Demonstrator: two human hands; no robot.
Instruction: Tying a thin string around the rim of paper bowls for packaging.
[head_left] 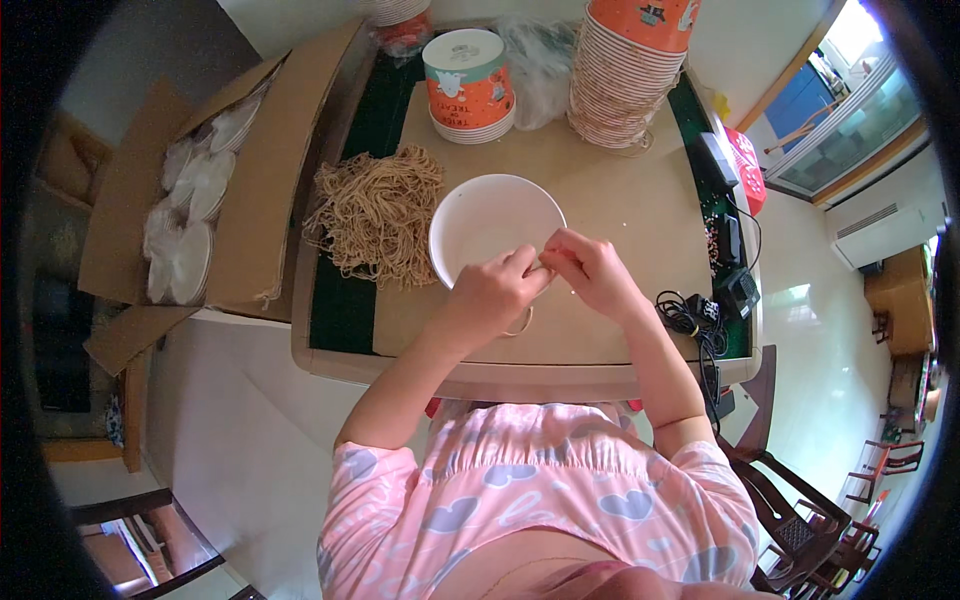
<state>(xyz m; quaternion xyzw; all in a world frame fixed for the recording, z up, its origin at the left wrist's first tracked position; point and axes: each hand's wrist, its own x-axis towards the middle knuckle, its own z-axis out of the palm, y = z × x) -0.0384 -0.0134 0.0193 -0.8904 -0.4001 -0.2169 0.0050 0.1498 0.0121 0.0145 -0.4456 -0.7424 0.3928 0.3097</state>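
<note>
A round white paper bucket (490, 215), seen into from above, stands at the middle of the table. At its near right rim my left hand (497, 297) and my right hand (590, 272) meet, fingers closed in a pinch. A short loop of beige cord (521, 322) shows below my left hand; the pinched part is hidden by the fingers. Left of the bucket lies a loose heap of beige cords (378, 215).
Behind stand an upturned orange and green bucket (468, 88), a clear plastic bag (540, 70) and a tall bucket stack with cord handles (625, 90). An open carton (265, 200) of wrapped white lids is at left. Black adapters and cables (705, 315) line the right edge.
</note>
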